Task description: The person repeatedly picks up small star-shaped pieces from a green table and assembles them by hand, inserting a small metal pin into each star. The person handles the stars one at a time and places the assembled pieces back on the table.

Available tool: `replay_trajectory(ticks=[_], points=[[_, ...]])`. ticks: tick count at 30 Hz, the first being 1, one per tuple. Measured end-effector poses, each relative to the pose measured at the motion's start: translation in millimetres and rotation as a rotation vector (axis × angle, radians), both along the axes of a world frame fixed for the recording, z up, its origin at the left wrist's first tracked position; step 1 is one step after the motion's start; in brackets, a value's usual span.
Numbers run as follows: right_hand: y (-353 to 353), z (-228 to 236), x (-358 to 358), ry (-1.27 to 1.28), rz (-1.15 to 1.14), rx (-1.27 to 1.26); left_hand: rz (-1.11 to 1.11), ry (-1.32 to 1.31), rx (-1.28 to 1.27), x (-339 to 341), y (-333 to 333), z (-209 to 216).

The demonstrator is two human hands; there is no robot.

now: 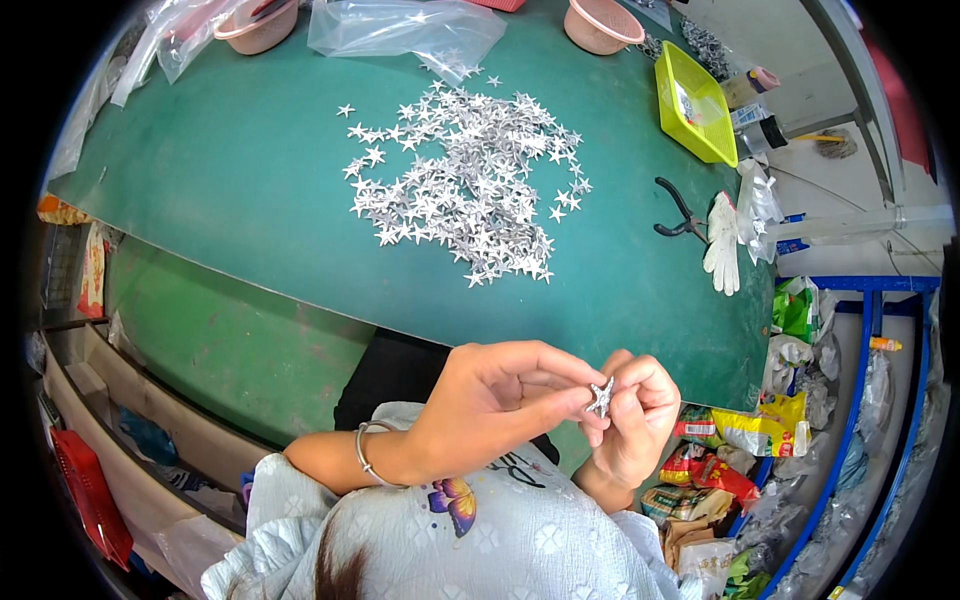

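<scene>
A small silver starfish-shaped piece (601, 397) is pinched between both my hands, just in front of my body near the table's front edge. My left hand (515, 392) grips it from the left with thumb and forefinger, the other fingers loosely curled. From the right, my right hand (635, 410) closes on it with thumb and bent fingers. Beyond them, a wide pile of similar silver starfish pieces (465, 180) lies spread over the green table (260, 210), with several loose ones around its edges.
Black-handled pliers (682, 212) and a white glove (721, 245) lie at the right. A yellow-green basket (695, 105) and a pink bowl (602, 25) stand at the far right. Clear plastic bags (405, 30) lie at the back. Blue shelving (850, 420) holds packages beside the table.
</scene>
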State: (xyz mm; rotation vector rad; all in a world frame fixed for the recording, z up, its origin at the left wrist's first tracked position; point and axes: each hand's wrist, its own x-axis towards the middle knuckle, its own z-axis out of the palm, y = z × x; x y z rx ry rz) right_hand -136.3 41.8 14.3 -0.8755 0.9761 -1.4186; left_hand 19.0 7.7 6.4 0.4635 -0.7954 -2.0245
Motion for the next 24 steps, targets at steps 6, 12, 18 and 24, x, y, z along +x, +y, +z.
replay_trajectory(ticks=[6,12,18,24], points=[[0.5,0.7,1.8,0.053,-0.013,-0.026,0.007,0.014,0.005,0.1,0.4,-0.5],[1.3,2.5,2.8,0.049,-0.021,-0.031,-0.007,0.018,0.003,1.4,1.1,-0.3],[1.3,4.3,5.1,0.110,-0.047,-0.063,-0.002,0.032,-0.013,1.3,1.8,-1.9],[4.5,-0.1,6.3,0.129,-0.095,-0.128,-0.007,0.027,-0.030,2.2,1.8,-1.9]])
